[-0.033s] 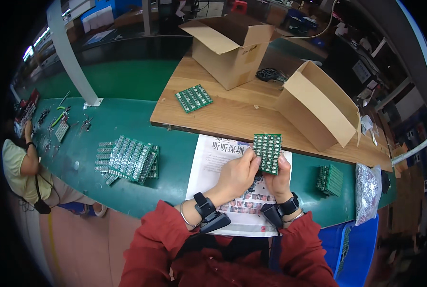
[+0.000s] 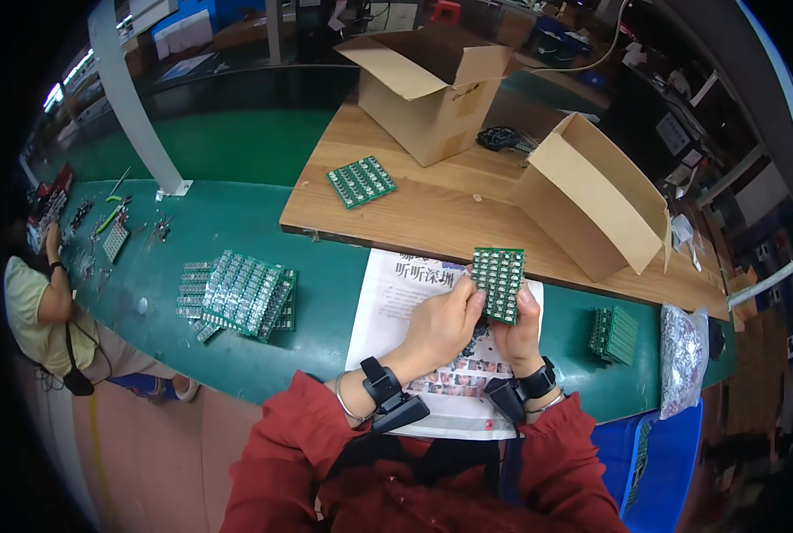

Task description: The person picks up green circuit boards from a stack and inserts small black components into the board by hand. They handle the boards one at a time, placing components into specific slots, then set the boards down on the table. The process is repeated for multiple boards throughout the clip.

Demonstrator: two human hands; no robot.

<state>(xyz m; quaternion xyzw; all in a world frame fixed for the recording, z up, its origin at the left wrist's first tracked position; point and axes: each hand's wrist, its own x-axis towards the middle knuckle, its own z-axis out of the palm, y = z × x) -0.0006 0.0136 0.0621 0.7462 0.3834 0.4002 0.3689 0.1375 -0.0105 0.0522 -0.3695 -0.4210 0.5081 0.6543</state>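
Observation:
Over a sheet of newspaper (image 2: 387, 306) I hold a green circuit board panel (image 2: 500, 282), upright, with rows of small pale parts on its face. My left hand (image 2: 445, 320) has its fingers closed at the panel's left edge. At the right edge, my right hand (image 2: 519, 327) grips it between thumb and fingers. Small dark pieces (image 2: 474, 346) lie on the newspaper below, partly hidden by my hands. To the left is a loose pile of similar panels (image 2: 241, 295), and to the right a neat stack of green panels (image 2: 616, 335).
Another panel (image 2: 362, 182) lies on the raised wooden board (image 2: 325, 213). Two open cardboard boxes, one upright (image 2: 423, 111), one tilted (image 2: 587, 200), stand behind. A plastic bag (image 2: 683, 360) sits at the right edge above a blue bin (image 2: 681, 471). A co-worker (image 2: 36, 302) sits far left.

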